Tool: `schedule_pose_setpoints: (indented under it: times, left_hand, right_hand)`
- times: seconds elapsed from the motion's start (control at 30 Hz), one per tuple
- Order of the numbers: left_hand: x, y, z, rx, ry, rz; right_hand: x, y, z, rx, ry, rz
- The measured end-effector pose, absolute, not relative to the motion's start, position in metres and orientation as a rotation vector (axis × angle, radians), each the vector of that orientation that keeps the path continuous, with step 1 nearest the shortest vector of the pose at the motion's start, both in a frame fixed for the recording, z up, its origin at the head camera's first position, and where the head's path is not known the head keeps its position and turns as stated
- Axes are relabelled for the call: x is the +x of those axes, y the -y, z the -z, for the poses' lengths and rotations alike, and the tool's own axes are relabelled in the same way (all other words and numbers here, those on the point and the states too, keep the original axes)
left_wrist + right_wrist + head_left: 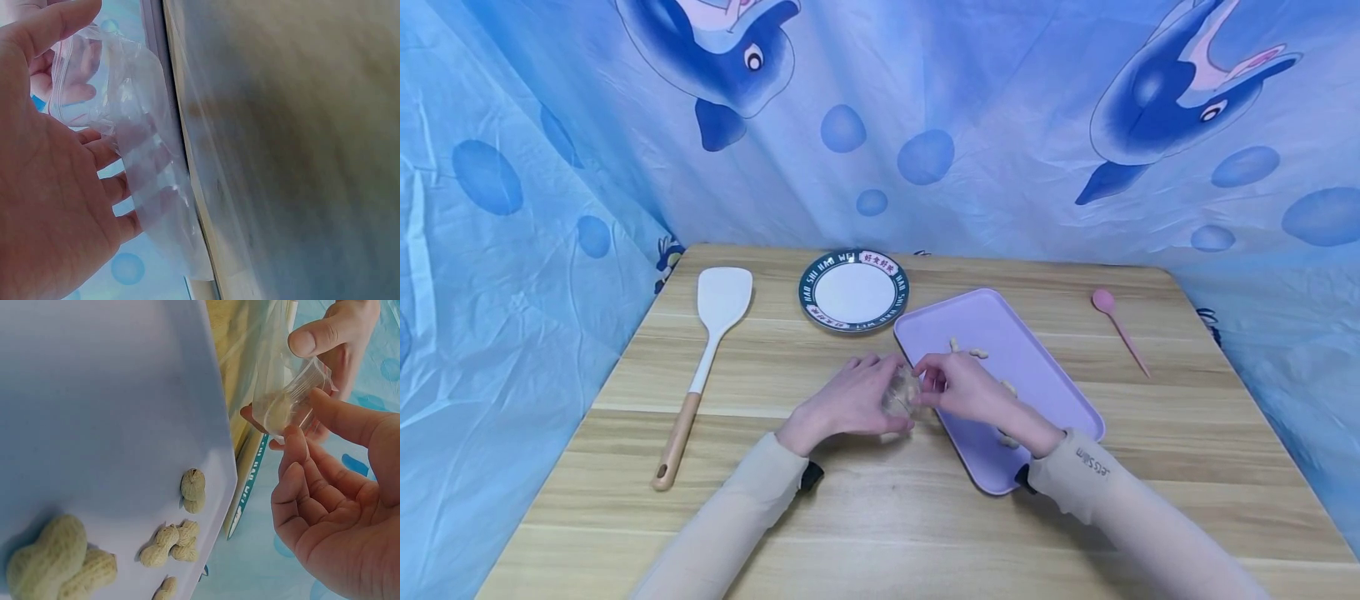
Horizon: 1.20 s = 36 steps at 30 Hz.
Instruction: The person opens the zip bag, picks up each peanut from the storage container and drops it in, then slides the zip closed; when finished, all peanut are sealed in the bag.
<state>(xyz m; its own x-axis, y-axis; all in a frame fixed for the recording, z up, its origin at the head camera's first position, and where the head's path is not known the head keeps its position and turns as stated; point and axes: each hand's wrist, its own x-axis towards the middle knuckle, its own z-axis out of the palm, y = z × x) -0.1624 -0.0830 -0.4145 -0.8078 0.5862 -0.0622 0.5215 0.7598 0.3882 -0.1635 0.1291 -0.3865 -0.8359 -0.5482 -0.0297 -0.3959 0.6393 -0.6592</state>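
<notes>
In the head view my left hand holds a small clear zip bag at the tray's left edge. The left wrist view shows the bag between thumb and fingers, its zip-strip mouth standing apart. My right hand reaches to that mouth. In the right wrist view the right thumb and forefinger are bent toward each other with their tips at the opening. A peanut shows through the plastic just beyond those tips; I cannot tell whether they pinch it. Several peanuts lie on the purple tray beneath the right forearm.
A white plate with a dark patterned rim stands behind the hands. To the left lies a white spatula with a wooden handle. A small pink spoon lies at the right. A blue dolphin-print curtain hangs behind the wooden table.
</notes>
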Motion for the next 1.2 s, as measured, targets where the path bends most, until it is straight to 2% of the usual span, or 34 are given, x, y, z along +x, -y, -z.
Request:
schedule_pose_setpoints:
  times: [0.67,1.2]
  left_hand:
    - [-0.163,0.084,0.417,0.892,-2.784,-0.548]
    - [-0.163,0.084,0.416,0.879,-2.8,-0.554]
  right_hand:
    - [-0.167,-0.138,0.384,-0.826,-2.592,1.024]
    - [-0.195,-0.21,0.375,-0.869,-2.66,1.018]
